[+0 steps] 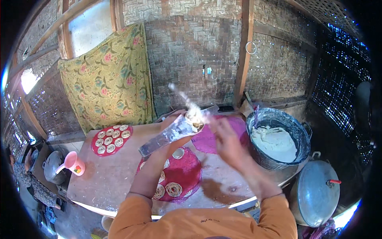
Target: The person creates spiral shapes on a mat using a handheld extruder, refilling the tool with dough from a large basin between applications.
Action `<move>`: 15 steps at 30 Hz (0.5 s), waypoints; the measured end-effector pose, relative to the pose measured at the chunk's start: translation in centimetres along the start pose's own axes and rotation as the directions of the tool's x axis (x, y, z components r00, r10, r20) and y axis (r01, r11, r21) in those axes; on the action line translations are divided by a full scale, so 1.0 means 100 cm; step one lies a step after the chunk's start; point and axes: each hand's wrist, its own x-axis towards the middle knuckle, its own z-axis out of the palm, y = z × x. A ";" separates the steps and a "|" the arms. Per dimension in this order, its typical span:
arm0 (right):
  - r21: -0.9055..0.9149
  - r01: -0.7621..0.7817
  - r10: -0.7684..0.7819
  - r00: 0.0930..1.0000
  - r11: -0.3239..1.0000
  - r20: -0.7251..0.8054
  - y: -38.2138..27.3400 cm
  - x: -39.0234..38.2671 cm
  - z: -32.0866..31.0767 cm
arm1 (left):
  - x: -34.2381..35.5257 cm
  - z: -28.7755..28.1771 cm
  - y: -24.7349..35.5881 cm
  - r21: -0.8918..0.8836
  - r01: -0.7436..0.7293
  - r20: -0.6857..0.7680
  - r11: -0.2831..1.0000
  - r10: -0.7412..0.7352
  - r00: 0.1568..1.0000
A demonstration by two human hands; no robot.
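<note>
My left hand [172, 118] is closed around a long, flat, floury press [161, 140], tilted above the table. White dough [194, 117] sits in the opening at the middle of the press. From it a thin, white-coated piece [181, 95], blurred, sticks up toward the wall. My right hand [226, 137] is just right of the dough, its fingers smeared by motion, so their grip does not show. Below the press, a red round mat [179, 171] carries several coils of pale noodle strands [174, 189].
A red mat [95, 144] with several coils lies at the far left, near a pink dipper [75, 163]. A magenta mat [207, 141] lies behind my right hand. A dark bucket [260, 153] holds white dough; a large lidded pot [316, 195] stands right of the table [107, 187].
</note>
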 end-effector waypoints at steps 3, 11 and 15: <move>0.066 -0.091 0.091 0.996 0.994 0.000 0.003 -0.036 0.025 | 0.007 -0.003 -0.046 -0.035 -0.063 -0.032 0.997 0.062 0.998; 0.145 -0.326 0.317 0.945 0.934 0.083 0.036 -0.042 0.001 | 0.011 0.009 0.020 0.628 -0.011 -0.117 0.778 0.108 0.987; 0.287 -0.388 0.362 0.921 0.876 0.140 0.028 -0.059 0.011 | 0.018 0.015 0.027 0.479 -0.072 -0.083 0.875 0.127 0.988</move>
